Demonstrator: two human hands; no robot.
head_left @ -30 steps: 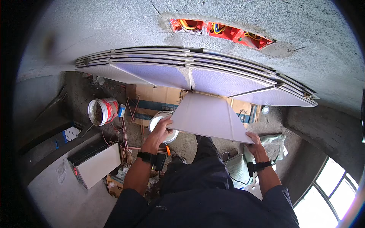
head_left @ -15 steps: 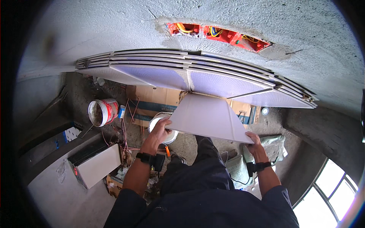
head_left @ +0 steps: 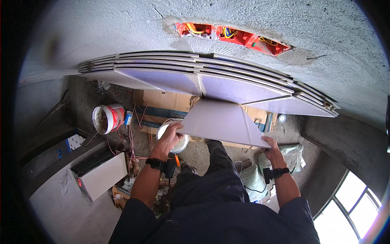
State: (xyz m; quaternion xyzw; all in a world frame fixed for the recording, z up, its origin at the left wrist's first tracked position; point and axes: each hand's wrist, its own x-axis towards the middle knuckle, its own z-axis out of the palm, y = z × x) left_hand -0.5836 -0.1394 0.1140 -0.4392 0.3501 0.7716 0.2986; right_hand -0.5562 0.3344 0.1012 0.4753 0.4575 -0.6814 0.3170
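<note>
Between my hands a large white tile [head_left: 219, 121] is held tilted, its far edge near the foot of the leaning tiles. My left hand [head_left: 170, 137] grips its left near corner, fingers wrapped round the edge. At the right near corner my right hand [head_left: 272, 147] is closed on it, thumb on top. Beyond it, several large tiles [head_left: 162, 81] lean against the wall in overlapping layers, with patterned, purplish faces toward me. Partly behind my left hand stands a white bucket [head_left: 185, 145].
Red electrical boxes [head_left: 243, 37] with loose wires are set in the rough grey wall [head_left: 317, 24]. A red-and-white bucket [head_left: 109, 118], flat cardboard [head_left: 158, 106] and a green sack [head_left: 292, 156] lie about the floor. Another tile stack [head_left: 103, 177] sits at lower left, a window [head_left: 345, 211] at lower right.
The tile's near edge has shifted very slightly away from me with both hands still on it. The view has moved a little; otherwise things stay in place.
</note>
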